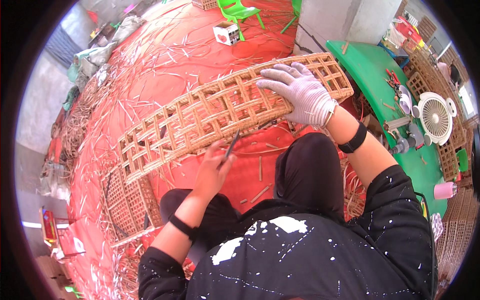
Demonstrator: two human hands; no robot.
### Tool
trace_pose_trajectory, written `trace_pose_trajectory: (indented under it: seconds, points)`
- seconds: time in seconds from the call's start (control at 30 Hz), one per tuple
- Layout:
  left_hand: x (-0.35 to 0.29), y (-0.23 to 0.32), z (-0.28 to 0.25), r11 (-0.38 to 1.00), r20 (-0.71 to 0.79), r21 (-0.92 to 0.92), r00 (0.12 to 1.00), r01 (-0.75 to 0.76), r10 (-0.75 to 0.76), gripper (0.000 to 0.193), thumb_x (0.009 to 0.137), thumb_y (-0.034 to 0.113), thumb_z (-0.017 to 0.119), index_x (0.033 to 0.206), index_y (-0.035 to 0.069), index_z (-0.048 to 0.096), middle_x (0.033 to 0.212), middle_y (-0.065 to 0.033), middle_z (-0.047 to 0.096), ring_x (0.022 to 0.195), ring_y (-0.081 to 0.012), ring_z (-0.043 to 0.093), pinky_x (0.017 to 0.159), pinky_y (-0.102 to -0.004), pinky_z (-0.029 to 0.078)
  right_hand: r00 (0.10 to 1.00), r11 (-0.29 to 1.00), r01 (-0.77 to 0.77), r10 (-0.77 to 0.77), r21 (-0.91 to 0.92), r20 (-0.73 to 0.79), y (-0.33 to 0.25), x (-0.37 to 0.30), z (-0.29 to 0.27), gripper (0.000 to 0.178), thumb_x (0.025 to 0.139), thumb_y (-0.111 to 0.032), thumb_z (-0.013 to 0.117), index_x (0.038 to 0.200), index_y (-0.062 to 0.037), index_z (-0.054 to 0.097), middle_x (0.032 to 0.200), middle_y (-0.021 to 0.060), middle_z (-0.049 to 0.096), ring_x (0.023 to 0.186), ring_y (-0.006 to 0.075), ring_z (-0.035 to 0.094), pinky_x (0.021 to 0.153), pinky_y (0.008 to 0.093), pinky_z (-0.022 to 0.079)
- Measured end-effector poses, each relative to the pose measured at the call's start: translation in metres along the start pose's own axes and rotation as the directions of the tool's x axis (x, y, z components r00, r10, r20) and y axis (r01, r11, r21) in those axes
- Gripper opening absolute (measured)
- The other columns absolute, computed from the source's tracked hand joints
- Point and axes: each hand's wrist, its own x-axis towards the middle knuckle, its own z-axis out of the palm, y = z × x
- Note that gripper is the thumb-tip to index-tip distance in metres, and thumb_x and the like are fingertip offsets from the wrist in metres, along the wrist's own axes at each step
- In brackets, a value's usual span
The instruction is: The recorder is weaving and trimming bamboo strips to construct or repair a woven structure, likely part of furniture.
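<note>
A long woven rattan basket (200, 120) with an open lattice lies slantwise in front of me, its right end higher up than its left. My right hand (302, 95), in a whitish knit glove, rests over the basket's right part with fingers stretched out and spread; the palm's underside is hidden. Bare and closed, my left hand (214, 167) grips a thin dark pointed tool (231, 144). Its tip points up at the basket's near edge, and I cannot tell whether it touches. The tool's lower end is hidden in my fingers.
Red sheeting (150, 65) strewn with cane strips covers the floor. At right, a green table (370, 75) bears a white fan (435, 115), a power tool (407, 140) and a pink cup (444, 190). Another woven piece (127, 200) lies lower left. A green chair (237, 12) stands ahead.
</note>
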Motion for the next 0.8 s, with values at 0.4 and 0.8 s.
trace_pose_trajectory:
  seconds: [0.4,0.8]
  points:
    - [0.134,-0.037,0.049,0.991,-0.246,0.056,0.96,-0.121,0.131,0.036,0.096,0.014,0.062,0.131,0.016,0.062,0.133,-0.0186,0.056,0.13,-0.0357,0.05,0.112,-0.0472,0.037,1.0,1.0,-0.017,0.017,-0.006,0.005,0.015,0.012,0.008,0.078,0.069,-0.03,0.083,0.14,-0.0237,0.051,0.146,0.0046,0.051,0.137,0.0272,0.046,0.114,0.0508,0.033]
    - [0.123,-0.014,0.05,0.832,-0.042,0.531,0.975,-0.161,0.216,0.028,0.097,0.022,0.064,0.121,0.008,0.065,0.116,-0.0164,0.067,0.121,-0.0363,0.055,0.101,-0.0486,0.045,1.0,0.999,-0.024,0.025,-0.043,0.012,0.014,0.014,0.008,0.079,0.069,-0.029,0.082,0.142,-0.0247,0.051,0.146,0.0045,0.051,0.137,0.0296,0.045,0.116,0.0478,0.033]
